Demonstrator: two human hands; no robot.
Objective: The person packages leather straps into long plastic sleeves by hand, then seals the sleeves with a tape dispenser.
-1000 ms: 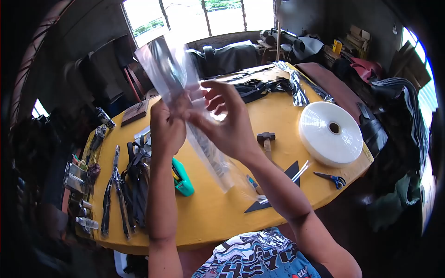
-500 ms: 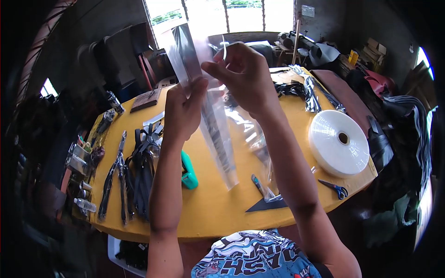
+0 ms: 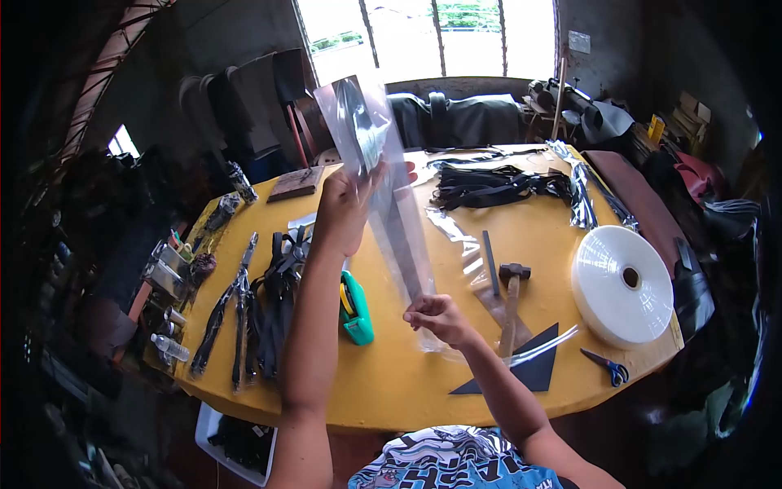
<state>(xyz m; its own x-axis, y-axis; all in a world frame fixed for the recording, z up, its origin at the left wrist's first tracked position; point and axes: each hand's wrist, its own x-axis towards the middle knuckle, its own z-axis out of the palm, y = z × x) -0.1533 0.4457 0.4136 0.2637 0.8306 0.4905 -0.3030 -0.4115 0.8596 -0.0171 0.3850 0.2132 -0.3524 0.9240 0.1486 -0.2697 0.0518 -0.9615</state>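
Note:
My left hand (image 3: 346, 208) is closed around a long clear plastic sleeve (image 3: 358, 114), raised and slanting over the table, with a dark strip visible through it. Low in front of the sleeve's bottom end, my right hand (image 3: 440, 318) has its fingers pinched together. What sits in that pinch is too small to make out. Thin clear plastic strips (image 3: 546, 346) show beside the right wrist, above a black triangular piece (image 3: 529, 371). A hammer (image 3: 511, 301) and a narrow dark bar (image 3: 490, 261) lie just right of this hand.
On the yellow table (image 3: 391, 383) are a green tape dispenser (image 3: 356, 310), a large roll of clear plastic (image 3: 599, 285) and scissors (image 3: 607, 365). Bundled black straps (image 3: 505, 187) lie at the back, more straps (image 3: 281, 301) at left. A bottle (image 3: 169, 347) stands near the left edge.
My right hand has dropped from the sleeve's upper part to its lower end. The left hand still grips the sleeve. The view has shifted, and the hammer now shows.

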